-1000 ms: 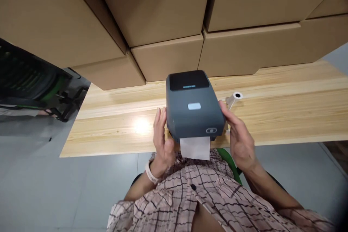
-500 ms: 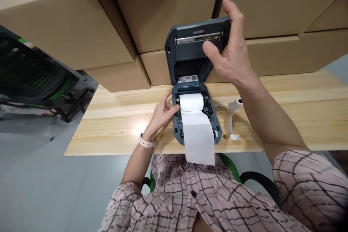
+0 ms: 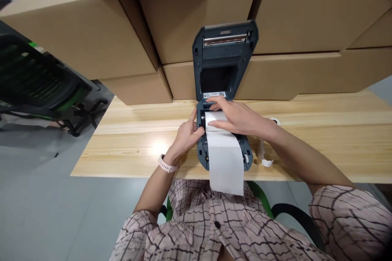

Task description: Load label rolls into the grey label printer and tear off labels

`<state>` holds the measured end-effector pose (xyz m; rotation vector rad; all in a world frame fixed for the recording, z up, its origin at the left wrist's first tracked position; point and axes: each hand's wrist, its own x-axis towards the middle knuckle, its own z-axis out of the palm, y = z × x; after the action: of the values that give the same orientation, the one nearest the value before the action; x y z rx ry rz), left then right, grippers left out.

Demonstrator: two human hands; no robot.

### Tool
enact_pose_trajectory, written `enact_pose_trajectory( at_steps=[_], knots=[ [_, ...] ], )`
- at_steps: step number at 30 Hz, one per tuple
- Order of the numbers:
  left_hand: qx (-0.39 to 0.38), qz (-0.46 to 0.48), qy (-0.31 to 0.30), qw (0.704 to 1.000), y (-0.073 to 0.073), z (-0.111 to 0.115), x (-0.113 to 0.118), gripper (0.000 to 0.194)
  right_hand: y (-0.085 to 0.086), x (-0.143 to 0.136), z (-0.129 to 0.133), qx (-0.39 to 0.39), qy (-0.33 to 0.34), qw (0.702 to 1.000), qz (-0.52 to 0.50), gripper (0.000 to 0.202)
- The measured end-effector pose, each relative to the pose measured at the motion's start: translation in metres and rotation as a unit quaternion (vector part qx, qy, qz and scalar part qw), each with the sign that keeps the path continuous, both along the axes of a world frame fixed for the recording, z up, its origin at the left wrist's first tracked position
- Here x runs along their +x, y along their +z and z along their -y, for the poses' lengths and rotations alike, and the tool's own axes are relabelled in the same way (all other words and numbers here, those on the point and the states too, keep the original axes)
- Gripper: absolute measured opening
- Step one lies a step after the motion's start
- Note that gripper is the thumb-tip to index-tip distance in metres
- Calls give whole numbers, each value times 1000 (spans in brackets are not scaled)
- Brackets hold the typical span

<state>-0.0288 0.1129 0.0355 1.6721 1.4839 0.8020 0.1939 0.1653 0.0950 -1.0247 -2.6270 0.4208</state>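
A dark label printer sits on the wooden table with its lid raised against the cardboard boxes. Inside lies a white paper roll, and its loose paper strip runs over the front and hangs past the table edge. My left hand rests at the printer's left side, thumb on the rim, fingers apart. Over the roll is my right hand, its thumb and fingers spread and touching the roll, which it partly covers.
Large cardboard boxes stand along the back of the wooden table. A small curled paper strip lies right of the printer, partly behind my right forearm. An office chair stands on the floor at the left.
My right hand has let go of the raised lid and come down onto the paper roll. The lid stays up by itself. My left hand remains at the printer's side.
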Motion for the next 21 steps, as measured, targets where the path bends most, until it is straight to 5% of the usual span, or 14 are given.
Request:
enact_pose_trajectory(
  at_steps=[6,10,14,17,21],
  knots=[
    [19,30,-24,999,-6,-2,-4,94,-8,-15,-23,-62,51,985,152,107],
    [20,66,-23,997,-9,-2,-4,97,8,-4,-23,-72,98,989,90,114],
    [21,74,-24,997,-10,0,-4,93,35,43,-3,-71,120,989,-42,110],
    [17,82,-22,996,-9,2,-4,92,43,89,3,-54,84,988,-115,117],
    [9,85,-21,996,-6,3,-3,92,28,128,-11,-10,-56,991,-121,120]
  ],
)
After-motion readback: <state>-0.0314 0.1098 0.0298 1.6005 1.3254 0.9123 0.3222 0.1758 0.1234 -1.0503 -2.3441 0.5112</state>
